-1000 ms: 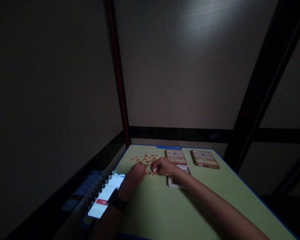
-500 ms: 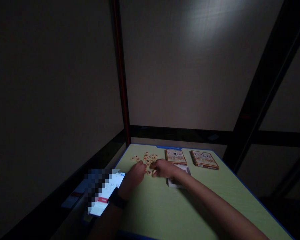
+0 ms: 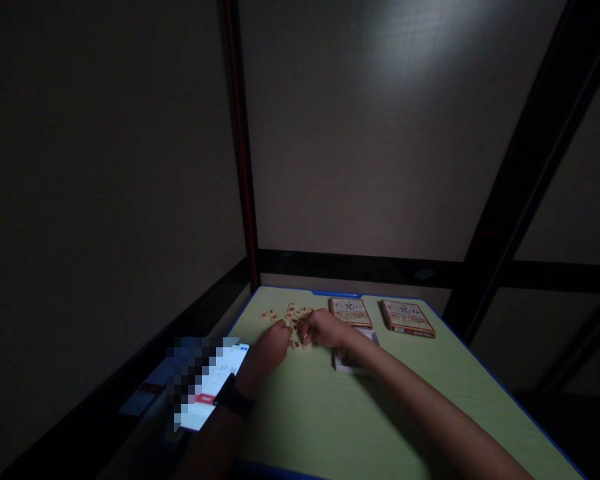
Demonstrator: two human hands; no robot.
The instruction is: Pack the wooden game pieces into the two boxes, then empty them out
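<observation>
Round pale Chinese chess pieces [image 3: 297,345] with dark and red characters lie in a loose cluster near the far left part of the table. My right hand [image 3: 324,328] is bent over the right side of the cluster, thumb and fingers pinched on a Chinese chess piece [image 3: 306,339]. At the cluster's left edge, my left hand [image 3: 274,345] rests with its fingers curled together; whatever they hold is hidden. Beneath my right forearm stands an open white box [image 3: 347,365], partly covered, with something dark inside.
Two flat printed boxes, a left one [image 3: 350,312] and a right one [image 3: 407,318], lie toward the back of the green, blue-edged table [image 3: 310,420]. A lit phone [image 3: 213,387] is by my left wrist. Dim walls enclose the far and left sides.
My right hand has shifted slightly and its fingers have drawn closer together over the pieces. The left hand stays almost in place; the view has moved a little.
</observation>
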